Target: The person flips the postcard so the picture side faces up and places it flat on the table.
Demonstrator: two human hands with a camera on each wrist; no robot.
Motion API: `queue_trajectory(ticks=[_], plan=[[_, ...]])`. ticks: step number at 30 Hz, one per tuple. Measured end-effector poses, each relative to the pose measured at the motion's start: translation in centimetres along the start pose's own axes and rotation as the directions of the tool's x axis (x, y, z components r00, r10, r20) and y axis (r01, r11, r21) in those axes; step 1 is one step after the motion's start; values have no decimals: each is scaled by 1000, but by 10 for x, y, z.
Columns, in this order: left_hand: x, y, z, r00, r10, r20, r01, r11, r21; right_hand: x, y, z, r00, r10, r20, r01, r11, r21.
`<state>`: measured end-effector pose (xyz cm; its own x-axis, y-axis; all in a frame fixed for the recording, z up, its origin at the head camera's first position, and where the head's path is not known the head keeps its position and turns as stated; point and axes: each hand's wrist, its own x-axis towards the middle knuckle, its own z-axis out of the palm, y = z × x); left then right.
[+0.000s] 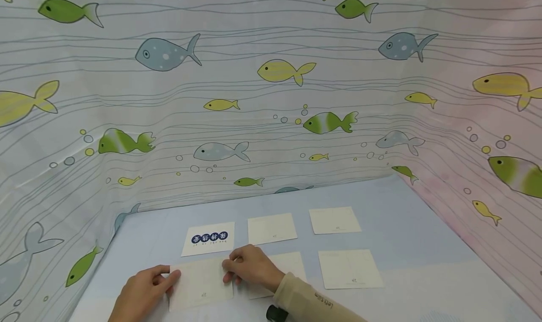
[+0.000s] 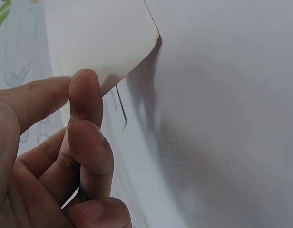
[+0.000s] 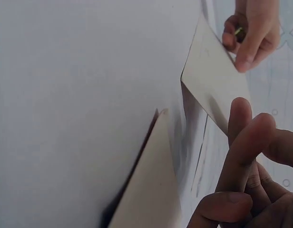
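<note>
Both hands hold one blank-faced white card (image 1: 199, 282) at the front left of the table. My left hand (image 1: 141, 291) pinches its left edge between thumb and fingers. On the opposite edge, my right hand (image 1: 253, 268) grips it near the upper right corner. The left wrist view shows the card (image 2: 101, 38) tilted, with a near corner clear of the cloth below. Seen from the right wrist, the card (image 3: 210, 66) spans between the two hands. Just behind it lies a card with dark blue printed circles and characters (image 1: 209, 238).
Under my right wrist lies a partly covered card (image 1: 292, 263). Other pale cards sit at the back middle (image 1: 272, 229), back right (image 1: 334, 220) and front right (image 1: 350, 269). A pale blue cloth (image 1: 415, 228) covers the table, and a fish-patterned curtain (image 1: 262, 124) surrounds it.
</note>
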<state>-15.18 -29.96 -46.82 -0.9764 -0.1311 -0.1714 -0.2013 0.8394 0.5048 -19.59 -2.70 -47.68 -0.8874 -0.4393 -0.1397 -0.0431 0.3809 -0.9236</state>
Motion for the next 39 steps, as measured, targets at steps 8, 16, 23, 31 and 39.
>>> queue_trajectory(ticks=[8,16,23,31,39], plan=[[0,4,-1,999,-35,-8,35,998,-51,0,-3,-3,1000,-20,-13,20,1000,0],[-1,7,-4,998,-41,-38,38,996,-83,1,-5,-7,997,-45,-63,38,994,-104],[0,10,-6,998,-64,-31,60,992,-107,1,-7,-10,992,-88,-86,72,982,-174],[-4,12,-11,997,-81,-7,79,989,-128,-1,-12,-16,989,-128,-68,107,963,-248],[-6,17,-14,998,-68,-10,66,987,-150,-5,-17,-19,987,-143,-75,117,955,-272]])
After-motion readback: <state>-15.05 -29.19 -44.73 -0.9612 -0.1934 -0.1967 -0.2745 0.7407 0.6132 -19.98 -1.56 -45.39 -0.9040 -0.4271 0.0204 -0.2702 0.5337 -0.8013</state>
